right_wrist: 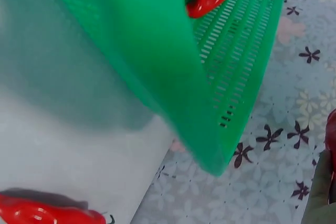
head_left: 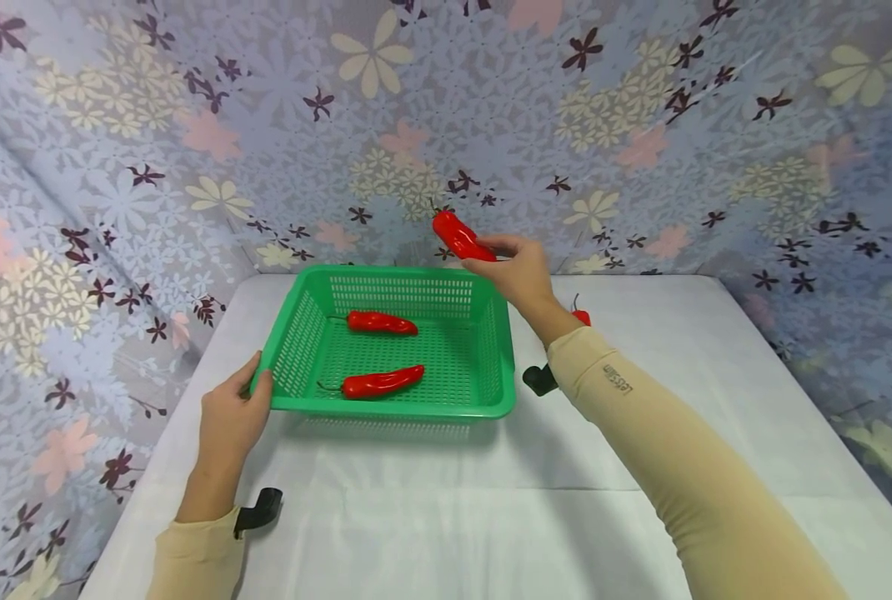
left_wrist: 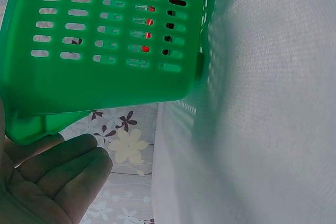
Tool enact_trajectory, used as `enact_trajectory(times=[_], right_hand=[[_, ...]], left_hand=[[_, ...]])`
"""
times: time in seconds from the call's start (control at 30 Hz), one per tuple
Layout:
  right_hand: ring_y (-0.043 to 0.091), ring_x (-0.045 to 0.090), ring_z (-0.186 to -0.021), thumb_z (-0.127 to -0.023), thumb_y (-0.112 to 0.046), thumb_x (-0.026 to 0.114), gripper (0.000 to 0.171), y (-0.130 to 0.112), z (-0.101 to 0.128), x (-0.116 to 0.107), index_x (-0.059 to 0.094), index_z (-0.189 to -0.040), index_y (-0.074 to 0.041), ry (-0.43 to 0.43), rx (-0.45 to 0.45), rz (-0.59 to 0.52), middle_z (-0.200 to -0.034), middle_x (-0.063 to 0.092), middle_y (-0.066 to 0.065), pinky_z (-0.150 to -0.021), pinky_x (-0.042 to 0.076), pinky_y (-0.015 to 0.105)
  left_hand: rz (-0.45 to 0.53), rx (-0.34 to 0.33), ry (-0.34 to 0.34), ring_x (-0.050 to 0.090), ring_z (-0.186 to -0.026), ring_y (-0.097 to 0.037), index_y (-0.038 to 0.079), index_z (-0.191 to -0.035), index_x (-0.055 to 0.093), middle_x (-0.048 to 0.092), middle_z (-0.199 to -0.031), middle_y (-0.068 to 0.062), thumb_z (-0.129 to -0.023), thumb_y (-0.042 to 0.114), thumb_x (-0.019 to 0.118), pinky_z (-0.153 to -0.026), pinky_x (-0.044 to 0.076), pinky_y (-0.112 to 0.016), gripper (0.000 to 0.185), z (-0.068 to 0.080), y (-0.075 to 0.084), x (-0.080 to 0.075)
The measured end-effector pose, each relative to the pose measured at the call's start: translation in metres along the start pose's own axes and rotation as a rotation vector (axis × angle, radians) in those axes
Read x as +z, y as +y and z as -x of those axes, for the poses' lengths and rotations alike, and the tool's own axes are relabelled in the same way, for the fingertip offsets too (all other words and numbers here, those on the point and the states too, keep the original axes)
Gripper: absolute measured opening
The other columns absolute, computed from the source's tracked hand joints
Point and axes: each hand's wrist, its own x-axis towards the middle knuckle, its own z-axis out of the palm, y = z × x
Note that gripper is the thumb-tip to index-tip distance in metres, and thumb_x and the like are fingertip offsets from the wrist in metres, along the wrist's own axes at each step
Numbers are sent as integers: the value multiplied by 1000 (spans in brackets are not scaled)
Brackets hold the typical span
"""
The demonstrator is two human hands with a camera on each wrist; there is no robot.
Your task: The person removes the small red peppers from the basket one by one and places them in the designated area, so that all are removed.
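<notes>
A green plastic basket (head_left: 390, 411) with slotted walls holds two red chili peppers, one chili (head_left: 382, 322) toward the back and another chili (head_left: 383, 382) toward the front. My left hand (head_left: 233, 414) grips the basket's left rim near its front corner, thumb on top; in the left wrist view its fingers extend under the rim. Above the basket's back right corner, my right hand (head_left: 517, 271) pinches a third red chili pepper (head_left: 461, 236) by one end, its stem pointing up and left. Only the edge of that chili shows in the right wrist view.
Another red chili pepper (right_wrist: 47, 212) lies on the white table (head_left: 446, 517) to the right of the basket, mostly hidden by the right forearm in the head view. Flowered cloth (head_left: 446, 108) rises behind the table and at both sides.
</notes>
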Motion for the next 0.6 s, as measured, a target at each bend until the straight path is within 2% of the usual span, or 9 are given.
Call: enact_trajectory(times=[0.23,0.43,0.6], right_hand=[[23,61,-109,-83,-24,85,45,9,1,-16,73,-124,-9,54,-11,20,-124,68,8,-88,54,38],[23,59,-112,-84,-26,84,44,20,6,-36,74,-122,-9,125,-1,80,-124,68,8,-89,53,39],[23,58,-113,-84,-29,84,45,32,12,-55,73,-123,-9,161,35,99,-123,68,8,-92,52,40]], left_hand=[[-13,-25,-13,67,-108,-36,6,-142,57,62,-129,-20,-102,33,51,-78,53,-50,49,0,1,-1],[-13,-26,-10,69,-104,-35,6,-141,58,63,-128,-20,-102,33,51,-73,54,-44,48,1,1,0],[-19,-34,-15,68,-107,-36,8,-142,58,62,-129,-20,-102,35,50,-74,53,-44,49,2,2,-1]])
